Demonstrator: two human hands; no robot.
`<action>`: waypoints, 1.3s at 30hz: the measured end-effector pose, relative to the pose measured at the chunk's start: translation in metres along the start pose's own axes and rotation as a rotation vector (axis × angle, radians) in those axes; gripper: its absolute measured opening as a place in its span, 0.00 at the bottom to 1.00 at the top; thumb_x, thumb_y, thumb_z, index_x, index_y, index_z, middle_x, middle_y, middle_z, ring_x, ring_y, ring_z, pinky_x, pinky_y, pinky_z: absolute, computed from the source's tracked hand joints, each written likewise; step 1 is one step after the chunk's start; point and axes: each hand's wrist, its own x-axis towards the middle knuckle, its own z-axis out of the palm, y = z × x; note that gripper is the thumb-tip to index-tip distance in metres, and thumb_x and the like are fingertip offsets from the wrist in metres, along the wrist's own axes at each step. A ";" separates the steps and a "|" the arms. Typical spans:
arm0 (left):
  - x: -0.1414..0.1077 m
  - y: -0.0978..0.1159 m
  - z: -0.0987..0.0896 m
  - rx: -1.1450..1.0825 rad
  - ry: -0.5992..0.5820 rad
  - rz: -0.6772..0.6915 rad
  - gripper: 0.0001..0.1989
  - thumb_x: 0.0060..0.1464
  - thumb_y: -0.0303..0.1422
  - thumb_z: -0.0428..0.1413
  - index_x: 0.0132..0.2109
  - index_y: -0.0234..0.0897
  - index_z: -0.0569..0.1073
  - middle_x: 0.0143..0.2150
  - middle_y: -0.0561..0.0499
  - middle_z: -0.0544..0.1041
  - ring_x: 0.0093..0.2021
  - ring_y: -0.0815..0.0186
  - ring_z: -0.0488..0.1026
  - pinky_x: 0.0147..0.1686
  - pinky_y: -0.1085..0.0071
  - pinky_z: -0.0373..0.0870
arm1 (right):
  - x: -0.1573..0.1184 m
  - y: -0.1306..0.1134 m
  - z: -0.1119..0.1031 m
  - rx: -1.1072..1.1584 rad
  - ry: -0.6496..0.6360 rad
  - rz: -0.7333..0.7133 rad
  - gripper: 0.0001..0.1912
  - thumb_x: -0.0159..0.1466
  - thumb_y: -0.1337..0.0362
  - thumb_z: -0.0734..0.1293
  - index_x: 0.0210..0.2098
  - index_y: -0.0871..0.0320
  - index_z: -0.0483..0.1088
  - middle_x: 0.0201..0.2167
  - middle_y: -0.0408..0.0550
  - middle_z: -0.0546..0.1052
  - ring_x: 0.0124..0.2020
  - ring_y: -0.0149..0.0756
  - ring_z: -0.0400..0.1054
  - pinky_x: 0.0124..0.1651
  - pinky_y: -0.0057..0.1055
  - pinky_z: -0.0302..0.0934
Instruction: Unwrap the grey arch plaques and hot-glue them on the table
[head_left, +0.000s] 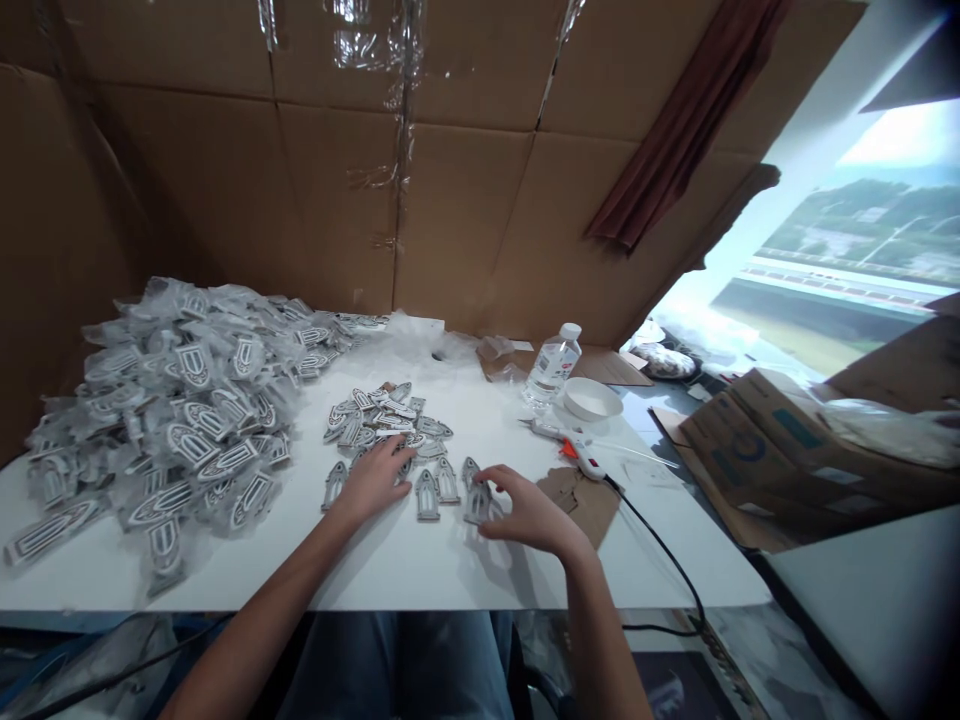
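My left hand (379, 477) reaches over the near edge of a small loose pile of grey arched window-shaped pieces (375, 408). Its fingers are spread, with the tips touching or just above the pieces there. My right hand (525, 512) curls its thumb and forefinger about one grey arched piece (475, 492), at the right end of a loose row. Between my hands, two more arched pieces (427, 495) lie flat on the table. Another arched piece (334, 486) rests left of my left wrist, partly beside the forearm.
A large heap of plastic-wrapped arched pieces (202, 400) covers the table's left side. To the right are a glue gun (589, 460) with a black cord, a clear bottle (553, 368), a white bowl (592, 400) and a cardboard scrap (574, 500). A cardboard wall (322, 220) stands behind.
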 end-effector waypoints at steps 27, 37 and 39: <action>-0.103 -0.021 -0.060 -0.458 -0.236 -0.033 0.27 0.36 0.22 0.51 0.48 0.41 0.66 0.49 0.52 0.66 0.45 0.66 0.66 0.44 0.75 0.65 | 0.110 -0.035 0.044 -0.382 0.091 -0.079 0.22 0.53 0.70 0.63 0.49 0.60 0.68 0.48 0.54 0.70 0.49 0.40 0.64 0.47 0.29 0.56; -0.111 -0.043 -0.046 -0.474 -0.148 0.023 0.38 0.33 0.15 0.41 0.55 0.41 0.64 0.59 0.50 0.63 0.60 0.66 0.60 0.59 0.69 0.57 | 0.117 -0.038 0.031 -0.476 0.053 -0.102 0.27 0.50 0.73 0.65 0.51 0.57 0.68 0.41 0.51 0.74 0.44 0.39 0.66 0.40 0.27 0.54; -0.111 -0.046 -0.043 -0.463 -0.133 -0.006 0.38 0.33 0.15 0.40 0.54 0.42 0.65 0.57 0.51 0.66 0.57 0.67 0.63 0.57 0.70 0.60 | 0.109 -0.040 0.023 -0.481 0.075 -0.098 0.24 0.51 0.70 0.66 0.49 0.57 0.68 0.41 0.51 0.74 0.44 0.39 0.66 0.41 0.27 0.53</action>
